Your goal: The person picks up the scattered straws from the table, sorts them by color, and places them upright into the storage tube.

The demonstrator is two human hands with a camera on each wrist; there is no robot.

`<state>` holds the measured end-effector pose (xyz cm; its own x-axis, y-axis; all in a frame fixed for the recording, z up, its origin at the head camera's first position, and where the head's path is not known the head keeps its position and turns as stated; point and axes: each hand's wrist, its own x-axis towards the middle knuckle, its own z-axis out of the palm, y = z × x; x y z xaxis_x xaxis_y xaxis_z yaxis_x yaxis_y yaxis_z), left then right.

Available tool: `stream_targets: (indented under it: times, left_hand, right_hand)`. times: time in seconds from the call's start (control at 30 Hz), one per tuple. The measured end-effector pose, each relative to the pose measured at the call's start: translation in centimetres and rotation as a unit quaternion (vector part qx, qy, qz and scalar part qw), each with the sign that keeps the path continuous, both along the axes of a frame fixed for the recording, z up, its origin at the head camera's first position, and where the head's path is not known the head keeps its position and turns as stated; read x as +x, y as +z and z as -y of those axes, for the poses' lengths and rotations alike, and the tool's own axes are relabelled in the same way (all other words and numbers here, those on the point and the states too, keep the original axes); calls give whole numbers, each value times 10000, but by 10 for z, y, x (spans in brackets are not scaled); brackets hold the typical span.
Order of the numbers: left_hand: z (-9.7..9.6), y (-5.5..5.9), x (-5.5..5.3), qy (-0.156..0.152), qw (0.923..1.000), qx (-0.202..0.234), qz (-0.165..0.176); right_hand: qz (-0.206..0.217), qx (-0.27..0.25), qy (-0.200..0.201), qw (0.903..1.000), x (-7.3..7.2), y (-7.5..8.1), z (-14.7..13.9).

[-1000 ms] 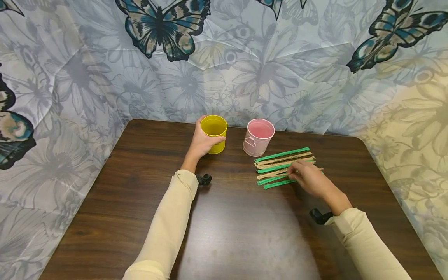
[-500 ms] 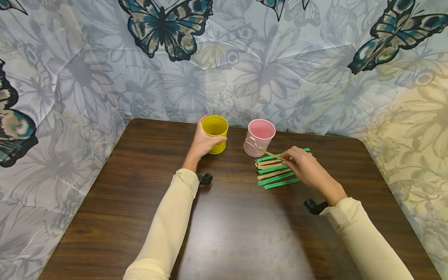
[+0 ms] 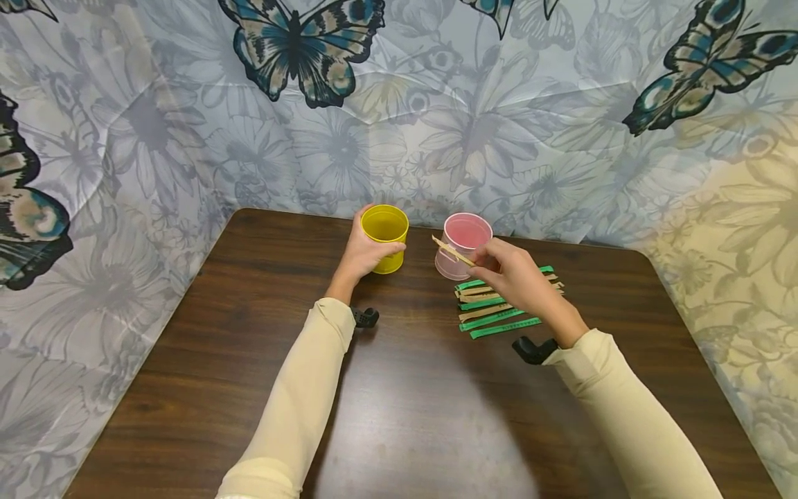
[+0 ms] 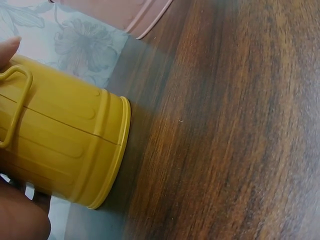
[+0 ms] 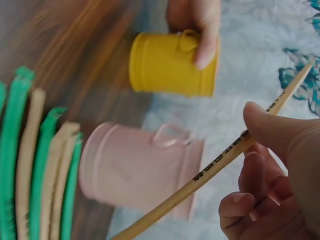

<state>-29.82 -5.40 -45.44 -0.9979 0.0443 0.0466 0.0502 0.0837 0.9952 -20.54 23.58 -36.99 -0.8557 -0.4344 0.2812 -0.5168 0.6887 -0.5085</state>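
Note:
My left hand (image 3: 364, 251) grips the side of a small yellow metal bucket (image 4: 65, 130), which stands upright near the table's back edge. Between right thumb and fingers I pinch one tan paper-wrapped straw (image 5: 220, 160) with black print; my right hand (image 3: 514, 274) is above the table. In the head view the straw's free end points left, passing in front of a pink bucket (image 3: 444, 267) with a small side handle. Below and behind that hand lie several green and tan wrapped straws (image 3: 492, 321) in a row, partly hidden by it.
The brown wooden table (image 3: 399, 402) reaches back to a wall cloth (image 3: 349, 152) printed with flowers and butterflies. A black strap-like device (image 3: 535, 350) sits at the right wrist, another (image 3: 366, 318) at the left.
My right hand has picked a tan straw from the row, lifted it and carried it left, to the front of the pink bucket. The left hand keeps its grip on the yellow bucket.

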Motion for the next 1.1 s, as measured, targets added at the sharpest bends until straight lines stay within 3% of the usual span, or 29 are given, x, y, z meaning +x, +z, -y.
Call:
stream_targets:
  times: [0.43, 0.7, 1.1]
  left_hand:
    - [-1, -5, -2, -29, 9996, 269, -3]
    - [2, -4, 0, -69, 9993, 330, 172]
    - [2, -1, 2, -247, 9992, 262, 153]
  right_hand:
    - [313, -607, 96, 9976, -33, 31, 57]
    - [407, -764, -153, 9961, -48, 48, 85]
    - [-181, -1089, 362, 9932, -58, 78, 130]
